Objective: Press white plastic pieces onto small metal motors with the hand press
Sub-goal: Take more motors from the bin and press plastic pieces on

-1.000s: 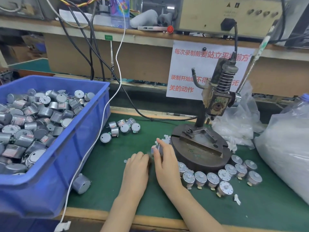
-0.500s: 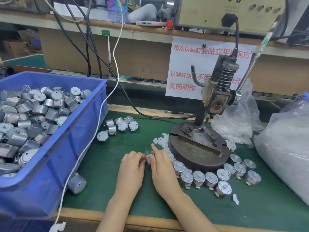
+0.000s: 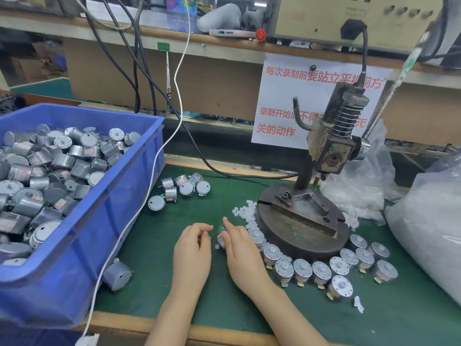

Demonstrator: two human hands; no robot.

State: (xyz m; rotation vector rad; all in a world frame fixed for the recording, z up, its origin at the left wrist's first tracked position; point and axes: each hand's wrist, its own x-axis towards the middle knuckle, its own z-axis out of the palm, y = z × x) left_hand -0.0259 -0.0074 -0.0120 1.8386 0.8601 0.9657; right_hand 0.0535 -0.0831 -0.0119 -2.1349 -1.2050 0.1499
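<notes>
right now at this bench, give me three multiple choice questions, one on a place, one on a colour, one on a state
1. Where does the blue bin stand from the hand press?
A) to its left
B) to its right
C) behind it

2. What colour is the bench mat?
A) red
B) yellow
C) green

3. What is the right hand doing?
A) pulling the press lever
B) holding a small motor
C) reaching into the bin

Answers:
1 A, the bin fills the left of the view and the press stands right of centre.
2 C, green shows between the parts.
3 B, its thumb and fingers pinch the motor.
</notes>
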